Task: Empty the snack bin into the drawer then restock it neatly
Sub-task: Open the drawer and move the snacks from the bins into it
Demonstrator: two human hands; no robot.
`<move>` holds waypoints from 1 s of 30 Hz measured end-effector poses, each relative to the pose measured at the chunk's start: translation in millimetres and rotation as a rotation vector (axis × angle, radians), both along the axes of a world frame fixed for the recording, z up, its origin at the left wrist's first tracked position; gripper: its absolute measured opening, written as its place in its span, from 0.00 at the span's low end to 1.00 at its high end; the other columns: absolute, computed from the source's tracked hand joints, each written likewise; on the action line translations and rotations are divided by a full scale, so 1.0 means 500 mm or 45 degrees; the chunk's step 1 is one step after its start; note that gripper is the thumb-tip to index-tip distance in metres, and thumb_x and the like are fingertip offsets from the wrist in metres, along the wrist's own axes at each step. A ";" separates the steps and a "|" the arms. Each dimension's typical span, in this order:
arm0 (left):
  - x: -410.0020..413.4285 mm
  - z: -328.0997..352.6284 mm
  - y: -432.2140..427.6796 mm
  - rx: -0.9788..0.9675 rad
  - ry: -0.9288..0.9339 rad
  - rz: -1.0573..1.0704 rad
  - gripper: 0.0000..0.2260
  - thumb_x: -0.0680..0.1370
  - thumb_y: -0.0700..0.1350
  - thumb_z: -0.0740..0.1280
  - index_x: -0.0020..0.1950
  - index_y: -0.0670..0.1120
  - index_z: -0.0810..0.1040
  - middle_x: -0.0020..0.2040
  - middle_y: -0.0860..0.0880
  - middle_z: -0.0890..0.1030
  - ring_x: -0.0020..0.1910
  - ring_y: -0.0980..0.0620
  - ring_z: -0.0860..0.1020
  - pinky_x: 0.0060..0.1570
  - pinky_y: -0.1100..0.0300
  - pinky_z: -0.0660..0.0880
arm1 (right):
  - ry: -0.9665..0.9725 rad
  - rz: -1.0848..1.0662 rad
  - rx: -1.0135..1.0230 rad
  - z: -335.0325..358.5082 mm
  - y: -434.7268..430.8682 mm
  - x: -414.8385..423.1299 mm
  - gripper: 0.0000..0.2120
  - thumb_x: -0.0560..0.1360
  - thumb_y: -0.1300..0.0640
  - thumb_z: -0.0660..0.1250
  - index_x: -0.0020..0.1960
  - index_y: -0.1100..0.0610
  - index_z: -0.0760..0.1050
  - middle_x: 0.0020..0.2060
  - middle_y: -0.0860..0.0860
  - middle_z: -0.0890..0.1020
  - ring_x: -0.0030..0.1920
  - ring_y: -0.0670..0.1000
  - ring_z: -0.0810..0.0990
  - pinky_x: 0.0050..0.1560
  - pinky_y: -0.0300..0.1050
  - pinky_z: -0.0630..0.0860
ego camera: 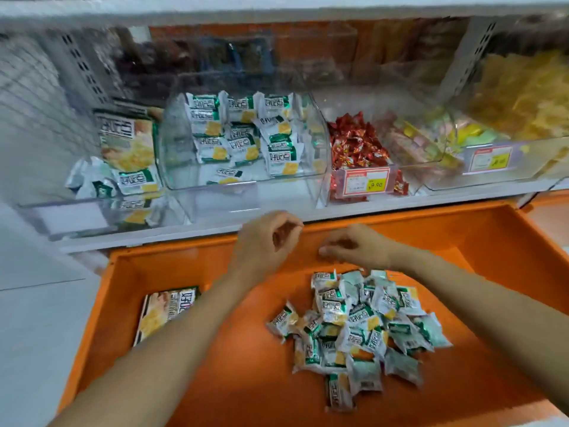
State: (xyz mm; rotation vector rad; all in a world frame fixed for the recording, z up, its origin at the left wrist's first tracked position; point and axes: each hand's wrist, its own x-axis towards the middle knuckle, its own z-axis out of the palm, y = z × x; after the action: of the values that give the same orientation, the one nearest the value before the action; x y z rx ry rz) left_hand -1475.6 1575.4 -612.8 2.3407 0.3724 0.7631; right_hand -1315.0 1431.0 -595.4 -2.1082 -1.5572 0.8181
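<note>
Risk 1: the bin (178,143) sits tilted forward on the shelf, left of frame centre. Loading packets loosely against its low front wall could let them slide out.

Risk 2: the packets in the bin (246,134) are stacked in rough rows, and some are askew. Pushing more in from the front could knock the rows over.

Risk 3: the wrappers look slick. Taking too many from the pile (360,328) at once could drop some outside the drawer (246,380).

Hand state: my left hand (266,240) and right hand (354,246) hover at frame centre, over the back of the drawer. Both are loosely curled and hold nothing that I can see, though the image is blurred.

Appearance: the packets are small white pillow packs with green trim and a yellow cracker picture. The heap lies lower right of centre, on the orange drawer floor.
</note>
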 end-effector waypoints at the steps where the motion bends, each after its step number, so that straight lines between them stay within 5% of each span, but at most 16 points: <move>1: -0.023 0.041 0.021 0.100 -0.108 0.053 0.06 0.76 0.48 0.65 0.44 0.48 0.80 0.36 0.56 0.79 0.32 0.60 0.75 0.34 0.64 0.72 | 0.062 0.055 0.035 0.048 0.016 -0.026 0.09 0.79 0.53 0.65 0.47 0.55 0.81 0.38 0.47 0.84 0.37 0.43 0.81 0.40 0.39 0.77; 5: -0.092 0.174 0.121 0.421 -0.263 0.316 0.07 0.76 0.45 0.62 0.42 0.45 0.78 0.36 0.50 0.78 0.35 0.52 0.75 0.34 0.57 0.70 | 0.103 0.178 0.252 0.206 0.100 -0.090 0.10 0.79 0.55 0.65 0.45 0.59 0.82 0.37 0.48 0.84 0.38 0.46 0.83 0.39 0.40 0.78; 8: -0.105 0.212 0.218 0.510 -0.067 0.454 0.09 0.75 0.47 0.61 0.50 0.46 0.78 0.48 0.46 0.78 0.50 0.45 0.75 0.48 0.51 0.70 | 0.043 0.031 0.469 0.251 0.205 -0.089 0.10 0.79 0.53 0.65 0.48 0.60 0.81 0.42 0.53 0.85 0.44 0.52 0.83 0.48 0.48 0.79; 11: -0.104 0.195 0.278 0.562 0.259 0.467 0.19 0.75 0.51 0.61 0.62 0.45 0.76 0.66 0.42 0.74 0.68 0.40 0.69 0.66 0.46 0.64 | -0.175 -0.110 0.419 0.230 0.313 -0.047 0.14 0.77 0.51 0.66 0.59 0.57 0.78 0.56 0.54 0.81 0.56 0.53 0.79 0.61 0.51 0.74; 15: -0.099 0.160 0.307 0.576 0.263 0.430 0.21 0.79 0.50 0.62 0.71 0.46 0.71 0.76 0.45 0.62 0.77 0.47 0.56 0.74 0.52 0.52 | -0.493 -0.237 0.050 0.173 0.404 0.023 0.37 0.74 0.43 0.68 0.77 0.53 0.55 0.76 0.59 0.57 0.75 0.61 0.57 0.73 0.57 0.56; 17: -0.096 0.151 0.313 0.576 0.178 0.442 0.21 0.79 0.49 0.61 0.71 0.46 0.70 0.76 0.47 0.62 0.77 0.49 0.55 0.73 0.55 0.51 | -0.626 -0.278 -0.199 0.144 0.431 0.052 0.50 0.71 0.38 0.69 0.78 0.48 0.39 0.77 0.59 0.40 0.76 0.65 0.43 0.74 0.64 0.48; 19: -0.092 0.145 0.316 0.564 0.134 0.451 0.21 0.79 0.49 0.60 0.71 0.46 0.70 0.76 0.47 0.63 0.77 0.49 0.55 0.72 0.58 0.50 | -0.697 -0.282 -0.322 0.122 0.455 0.069 0.59 0.66 0.36 0.73 0.76 0.44 0.30 0.76 0.59 0.34 0.75 0.68 0.42 0.73 0.68 0.50; 22: -0.088 0.139 0.318 0.566 0.129 0.471 0.20 0.80 0.50 0.59 0.70 0.45 0.71 0.76 0.47 0.64 0.77 0.49 0.56 0.73 0.57 0.51 | -0.738 -0.292 -0.280 0.111 0.475 0.076 0.64 0.61 0.40 0.79 0.77 0.45 0.32 0.77 0.63 0.46 0.74 0.70 0.52 0.71 0.67 0.57; 25: -0.086 0.132 0.319 0.569 0.123 0.466 0.20 0.80 0.49 0.58 0.70 0.45 0.72 0.75 0.46 0.65 0.76 0.48 0.57 0.74 0.55 0.53 | -0.709 -0.296 -0.282 0.117 0.479 0.077 0.59 0.60 0.40 0.79 0.78 0.47 0.43 0.75 0.63 0.55 0.73 0.69 0.57 0.71 0.66 0.60; 30: -0.092 0.134 0.315 0.540 0.106 0.425 0.19 0.79 0.47 0.60 0.69 0.45 0.73 0.74 0.45 0.66 0.76 0.47 0.57 0.74 0.52 0.56 | -0.685 -0.118 -0.593 0.125 0.468 0.056 0.56 0.65 0.45 0.77 0.77 0.39 0.39 0.77 0.59 0.43 0.74 0.69 0.54 0.68 0.68 0.60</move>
State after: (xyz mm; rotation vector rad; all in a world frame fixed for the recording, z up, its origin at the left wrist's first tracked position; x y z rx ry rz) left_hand -1521.7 1733.0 -546.0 2.7511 0.7098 0.9808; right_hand -1287.0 1665.2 -533.0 -2.9035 -1.6074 0.6582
